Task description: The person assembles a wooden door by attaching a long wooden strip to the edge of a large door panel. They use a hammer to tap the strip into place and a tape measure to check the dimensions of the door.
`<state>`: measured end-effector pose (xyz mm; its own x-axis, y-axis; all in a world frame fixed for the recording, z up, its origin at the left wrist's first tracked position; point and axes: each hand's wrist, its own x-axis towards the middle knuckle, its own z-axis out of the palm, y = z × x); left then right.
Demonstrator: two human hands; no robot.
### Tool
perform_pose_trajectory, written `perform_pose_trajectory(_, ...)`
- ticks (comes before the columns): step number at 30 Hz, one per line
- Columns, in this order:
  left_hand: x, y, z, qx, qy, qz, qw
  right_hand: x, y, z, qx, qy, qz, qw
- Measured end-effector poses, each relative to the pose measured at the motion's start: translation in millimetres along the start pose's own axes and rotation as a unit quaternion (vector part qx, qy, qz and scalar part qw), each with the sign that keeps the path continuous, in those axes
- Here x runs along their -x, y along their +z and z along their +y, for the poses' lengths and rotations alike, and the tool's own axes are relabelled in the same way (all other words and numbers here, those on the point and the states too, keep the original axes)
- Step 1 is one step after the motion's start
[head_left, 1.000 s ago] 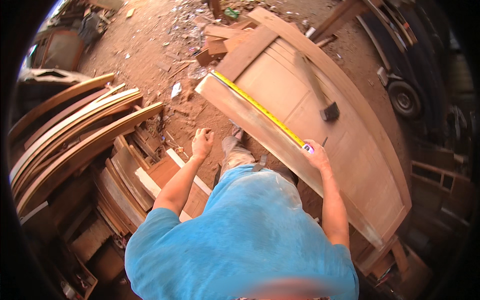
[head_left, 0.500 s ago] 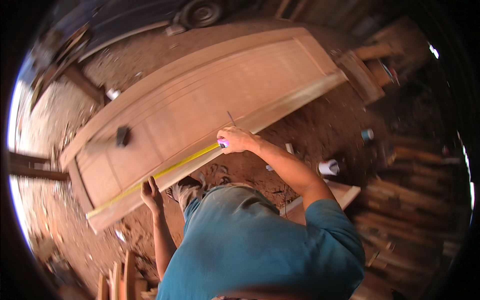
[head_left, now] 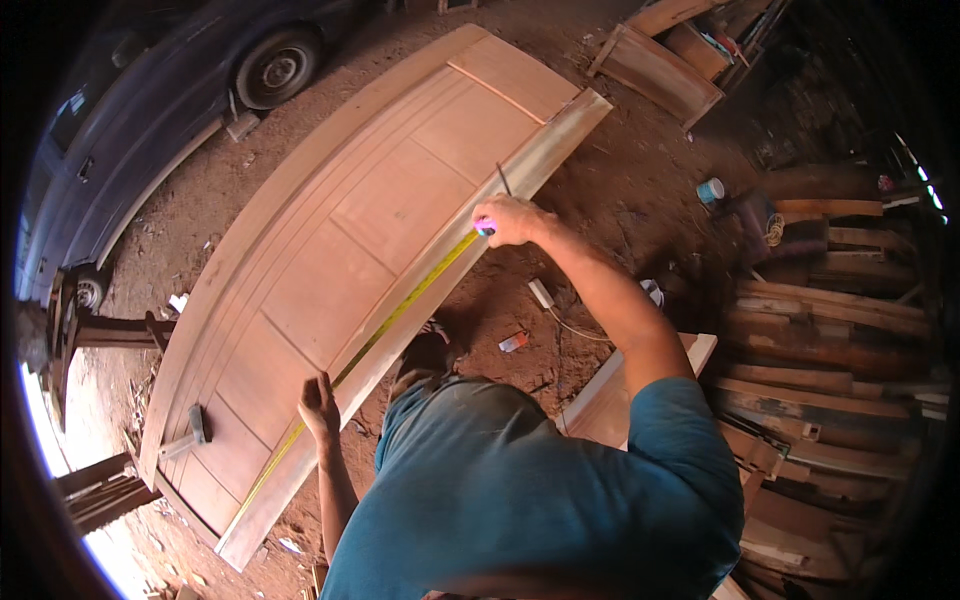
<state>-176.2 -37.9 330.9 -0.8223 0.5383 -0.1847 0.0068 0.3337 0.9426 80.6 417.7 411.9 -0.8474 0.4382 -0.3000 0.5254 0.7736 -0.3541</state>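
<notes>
A long wooden door panel (head_left: pixel 365 245) with grooved sections and a curved far edge lies across the view. Along its near, paler edge strip runs a yellow tape measure blade (head_left: pixel 405 302). My right hand (head_left: pixel 512 220) is closed around the purple tape measure case (head_left: pixel 485 227) over that strip. A thin dark stick, perhaps a pencil (head_left: pixel 503 180), pokes up from the same hand. Further down the blade, my left hand (head_left: pixel 318 408) covers part of it with bent fingers, closed on the blade at the panel's edge; the fingertips are partly hidden.
A hammer (head_left: pixel 197 428) rests on the panel's lower left. Wooden supports (head_left: pixel 108 485) stand at the left, beyond them a dark vehicle (head_left: pixel 150 120). Stacked boards (head_left: pixel 830 400) fill the right. A wooden box (head_left: pixel 660 72), a small can (head_left: pixel 710 190) and an orange-and-white packet (head_left: pixel 513 342) sit on the dirt floor.
The view has turned, so the panel now slants more steeply and looks sharper. Both hands keep their places along the stretched tape, with the case still in my right hand.
</notes>
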Motion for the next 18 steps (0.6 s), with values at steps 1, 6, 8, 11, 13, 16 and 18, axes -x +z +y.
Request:
perform_pose_trajectory(1, -21, 7, -12, -0.041, 0.062, 0.007, 0.997, -1, -20, 10, -0.022, 0.013, 0.012, 1.000)
perform_pose_trajectory(6, -96, 111, 86, -0.015, 0.083, -0.008, 0.996, 2, -94, 122, 0.005, 0.048, 0.015, 0.999)
perform_pose_trajectory(8, -109, 155, 134, -0.036, 0.092, -0.043, 0.994, 2, -108, 171, -0.009, 0.061, 0.030, 0.998)
perform_pose_trajectory(11, -118, 196, 184, -0.114, 0.112, -0.068, 0.985, -11, -130, 235, -0.013, 0.016, 0.047, 0.999)
perform_pose_trajectory(13, -118, 220, 205, -0.172, 0.125, -0.064, 0.975, -24, -147, 278, -0.019, 0.028, 0.035, 0.999)
perform_pose_trajectory(16, -114, 244, 196, -0.150, 0.086, -0.010, 0.985, -51, -174, 365, -0.015, 0.025, 0.026, 0.999)
perform_pose_trajectory(18, -111, 259, 178, -0.128, 0.065, 0.037, 0.989, -73, -197, 422, 0.000, 0.020, 0.026, 0.999)
